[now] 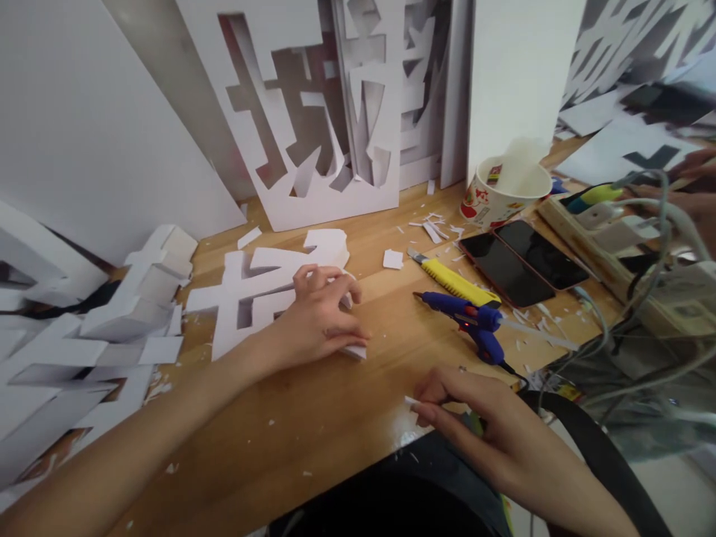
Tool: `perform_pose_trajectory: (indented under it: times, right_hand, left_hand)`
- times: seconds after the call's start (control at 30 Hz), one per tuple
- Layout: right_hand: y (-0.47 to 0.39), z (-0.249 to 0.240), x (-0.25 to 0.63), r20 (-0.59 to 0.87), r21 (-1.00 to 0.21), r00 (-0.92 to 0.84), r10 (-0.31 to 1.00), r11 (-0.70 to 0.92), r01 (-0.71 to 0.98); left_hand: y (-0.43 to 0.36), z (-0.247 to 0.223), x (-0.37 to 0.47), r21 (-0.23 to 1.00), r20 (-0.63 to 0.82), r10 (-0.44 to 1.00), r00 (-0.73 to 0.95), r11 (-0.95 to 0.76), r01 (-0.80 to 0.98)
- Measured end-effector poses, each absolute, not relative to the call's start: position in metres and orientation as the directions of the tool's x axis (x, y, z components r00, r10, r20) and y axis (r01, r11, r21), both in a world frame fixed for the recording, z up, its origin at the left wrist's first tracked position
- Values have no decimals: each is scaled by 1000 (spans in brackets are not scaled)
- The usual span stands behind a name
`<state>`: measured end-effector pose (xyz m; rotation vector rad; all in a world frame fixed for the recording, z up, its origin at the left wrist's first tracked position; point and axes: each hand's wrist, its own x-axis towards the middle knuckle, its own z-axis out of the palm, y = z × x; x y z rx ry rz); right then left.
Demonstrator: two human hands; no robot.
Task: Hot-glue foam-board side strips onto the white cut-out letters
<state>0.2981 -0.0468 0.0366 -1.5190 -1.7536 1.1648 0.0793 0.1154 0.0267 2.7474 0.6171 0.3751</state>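
A thick white foam-board character (232,287) lies on the wooden table, built up with side walls. My left hand (321,313) rests over its right end, fingers bent and gripping that edge; the fingers cover part of it. Nearer the table's front edge, my right hand (470,418) pinches a small white foam-board strip (412,400) between thumb and fingertips. A blue hot glue gun (470,317) lies beyond my right hand, with a glue stick in its back and a small red light on. Behind it is a yellow utility knife (453,281). A small white square scrap (393,259) lies beside the character.
Two phones (509,268) and a paper cup (503,194) stand right of the knife. Cut-out white boards (330,201) lean at the back. More foam-board characters (134,298) pile up at left. A power strip with cables (620,239) and another person's hand (696,198) are far right.
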Motion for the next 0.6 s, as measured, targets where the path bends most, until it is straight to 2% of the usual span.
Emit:
perform_pose_trajectory:
  times: [0.13,0.23,0.4,0.6]
  right_hand:
    - [-36,29,294,-57,-890,-148,987,17,456]
    - [-25,21,289,-60,-907,-82,995,-20,421]
    - [-4,4,272,-54,-929,-49,997,-32,368]
    - [9,-12,243,167,-906,-22,986,163,391]
  left_hand:
    - [80,27,61,194,257,514,818,-857,477]
    - [52,26,47,131,302,610,733,-788,602]
    - [15,23,26,43,226,707,670,-694,719]
    - [-15,18,18,-3,102,784,613,-616,788]
